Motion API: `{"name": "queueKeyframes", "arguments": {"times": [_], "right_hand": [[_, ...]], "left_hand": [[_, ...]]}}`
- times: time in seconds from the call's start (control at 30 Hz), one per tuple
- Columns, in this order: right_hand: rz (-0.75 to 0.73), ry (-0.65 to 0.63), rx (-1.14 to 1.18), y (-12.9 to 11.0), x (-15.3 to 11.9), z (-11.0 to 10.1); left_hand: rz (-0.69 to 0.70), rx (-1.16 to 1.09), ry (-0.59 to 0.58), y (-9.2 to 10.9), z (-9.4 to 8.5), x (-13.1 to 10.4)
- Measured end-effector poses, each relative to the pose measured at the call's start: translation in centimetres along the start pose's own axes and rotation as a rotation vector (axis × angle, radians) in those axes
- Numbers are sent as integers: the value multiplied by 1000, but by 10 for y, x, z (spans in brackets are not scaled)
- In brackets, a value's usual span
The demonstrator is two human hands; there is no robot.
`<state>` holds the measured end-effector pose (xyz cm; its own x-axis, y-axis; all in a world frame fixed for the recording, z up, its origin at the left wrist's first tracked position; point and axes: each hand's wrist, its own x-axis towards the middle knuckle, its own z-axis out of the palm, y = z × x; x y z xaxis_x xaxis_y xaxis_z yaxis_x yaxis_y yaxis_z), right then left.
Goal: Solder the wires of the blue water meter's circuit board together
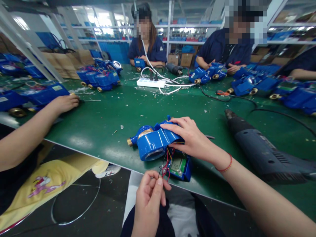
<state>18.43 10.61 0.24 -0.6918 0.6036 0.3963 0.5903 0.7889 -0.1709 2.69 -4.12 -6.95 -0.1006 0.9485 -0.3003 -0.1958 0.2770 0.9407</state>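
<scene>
A blue water meter (155,141) with brass ends lies tilted on the green table in front of me. My right hand (191,138) is closed over the right side of its blue housing, thumb below and fingers on top. Red, yellow and black wires (168,158) run from the housing to a small circuit board with a display (178,166), set in a blue case near the table edge. My left hand (152,194) pinches the thin wire ends between thumb and fingers, just left of the board.
A dark heat gun (264,148) lies to the right. A white power strip (151,83) with cables sits mid-table, and an orange-handled tool (222,93) lies farther right. Blue meters (101,77) stand in groups around. A co-worker's arm (37,131) reaches in at left; other people sit opposite.
</scene>
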Motion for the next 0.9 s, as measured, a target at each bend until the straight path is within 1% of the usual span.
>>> {"name": "queueKeyframes", "arguments": {"times": [0.07,0.17,0.3,0.4,0.5,0.6,0.7,0.73,0.83,0.87,0.9], "right_hand": [[43,27,-4,-3,0,2],[154,113,-98,-14,-2,10],[315,257,-220,-25,-6,20],[377,331,-274,-24,-12,21],[420,344,-287,-18,-21,19],[446,315,-231,-13,-31,15],[410,258,-110,-15,-38,8],[380,267,-78,-18,-40,5],[221,401,-98,-28,-40,-4],[148,431,-135,-32,-38,-6],[76,428,-171,-35,-36,-7]], "left_hand": [[6,-23,12,-1,0,1],[20,-60,36,2,-1,6],[42,-118,74,13,-4,19],[54,-94,65,23,-4,31],[62,-65,19,31,-3,41],[55,-53,-12,38,-2,47],[49,-29,-21,42,-3,50],[47,-25,-22,42,-4,50],[34,-14,-30,43,-6,50],[29,-10,-35,43,-7,50],[24,-4,-38,43,-7,50]]}}
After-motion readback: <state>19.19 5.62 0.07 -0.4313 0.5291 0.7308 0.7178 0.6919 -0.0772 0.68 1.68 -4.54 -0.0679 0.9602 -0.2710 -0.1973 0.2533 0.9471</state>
